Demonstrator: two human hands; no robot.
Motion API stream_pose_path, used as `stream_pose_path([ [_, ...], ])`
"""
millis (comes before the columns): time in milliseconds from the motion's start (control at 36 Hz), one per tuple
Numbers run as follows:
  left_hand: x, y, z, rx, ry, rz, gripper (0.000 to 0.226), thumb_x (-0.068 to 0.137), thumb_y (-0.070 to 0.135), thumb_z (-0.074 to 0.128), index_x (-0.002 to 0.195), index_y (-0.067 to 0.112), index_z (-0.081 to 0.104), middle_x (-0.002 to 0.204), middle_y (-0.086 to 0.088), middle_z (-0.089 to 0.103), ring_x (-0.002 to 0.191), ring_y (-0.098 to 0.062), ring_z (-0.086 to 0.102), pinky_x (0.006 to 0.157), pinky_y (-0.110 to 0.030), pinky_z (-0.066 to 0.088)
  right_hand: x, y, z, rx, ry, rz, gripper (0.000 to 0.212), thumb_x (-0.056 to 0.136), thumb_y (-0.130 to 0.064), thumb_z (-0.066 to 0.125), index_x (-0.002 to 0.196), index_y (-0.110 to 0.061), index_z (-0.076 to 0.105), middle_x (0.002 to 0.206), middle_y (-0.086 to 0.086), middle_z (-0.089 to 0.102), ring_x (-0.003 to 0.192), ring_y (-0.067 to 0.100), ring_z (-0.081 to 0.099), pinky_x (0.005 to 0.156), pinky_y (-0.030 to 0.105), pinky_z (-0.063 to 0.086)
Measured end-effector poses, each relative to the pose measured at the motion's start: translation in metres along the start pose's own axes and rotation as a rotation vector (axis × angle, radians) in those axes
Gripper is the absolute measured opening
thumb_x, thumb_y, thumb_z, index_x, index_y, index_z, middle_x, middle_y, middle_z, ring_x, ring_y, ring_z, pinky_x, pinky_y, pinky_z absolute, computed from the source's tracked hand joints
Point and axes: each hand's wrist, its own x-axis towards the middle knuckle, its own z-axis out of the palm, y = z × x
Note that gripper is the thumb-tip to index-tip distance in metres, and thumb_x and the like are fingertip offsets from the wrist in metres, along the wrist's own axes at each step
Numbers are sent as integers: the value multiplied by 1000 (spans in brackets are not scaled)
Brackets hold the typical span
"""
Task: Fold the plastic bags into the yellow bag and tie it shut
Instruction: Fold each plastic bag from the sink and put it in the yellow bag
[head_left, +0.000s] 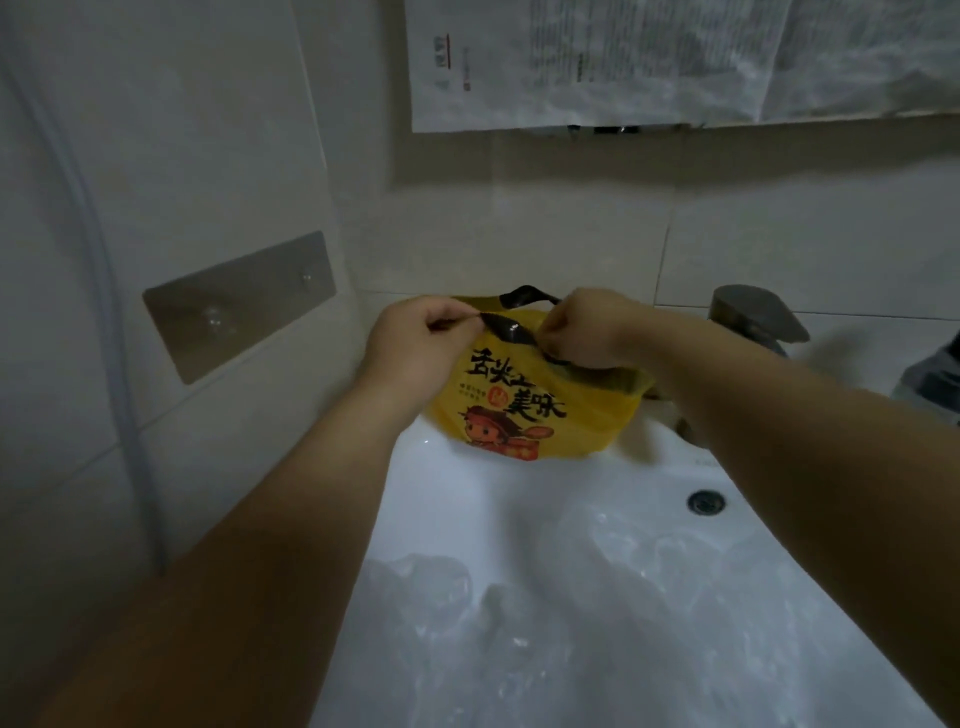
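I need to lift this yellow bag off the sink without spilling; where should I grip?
Probably the dark handles at the top of the yellow bag, coming from above: they rise as narrow strips clear of the soft body, where the left hand and right hand pinch them.

The bag (524, 410) at centre is thin yellow plastic, slightly shiny, with glossy black handles (506, 330). The sink (467, 493) below is smooth, glossy white ceramic. The clear bags (519, 623) at the bottom are crinkled plastic. The tiles (571, 244) are smooth. The plate (239, 306) at left looks like brushed metal. The paper (675, 62), upper right, is matt and wrinkled.
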Motion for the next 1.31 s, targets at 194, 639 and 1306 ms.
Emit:
stream_pose_path([
  [194,-9,1,6,-65,136,-78,25,91,12,65,115,18,70,104,1,69,95,-15,62,91,-30,51,-32,6,-14,330,355,-76,35,99,-33,46,95,-7,68,81,3,62,76,21,55,58,24,36],
  [639,-129,23,52,-136,-15,-88,14,97,24,54,95,21,68,91,-3,66,89,-20,64,85,-36,57,-188,45,54,548,333,123,30,93,-26,56,95,0,71,84,16,68,70,21,56,65,32,48],
  [1306,-163,-10,92,-13,-355,-162,58,88,13,61,142,28,46,148,2,42,132,-16,41,92,-27,37,-208,68,96,1345,103,316,14,96,-13,51,100,-6,62,89,12,61,76,24,60,71,36,50],
])
